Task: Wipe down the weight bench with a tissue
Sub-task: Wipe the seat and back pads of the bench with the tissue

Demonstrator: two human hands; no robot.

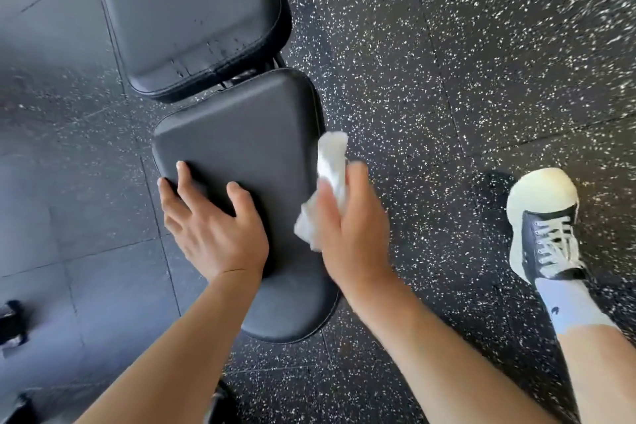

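The right hand (347, 217) grips the tissue (328, 179) beside the seat pad (247, 134); the left hand (210, 220) rests flat. The back pad (186, 7) at the top looks wet (not wiped yet).

Black rubber floor (447, 62) flecked with white, laid in large tiles with visible seams. At left, the tiles appear smoother and grey under bright light. A small dark object (12, 323) lies at the left edge.
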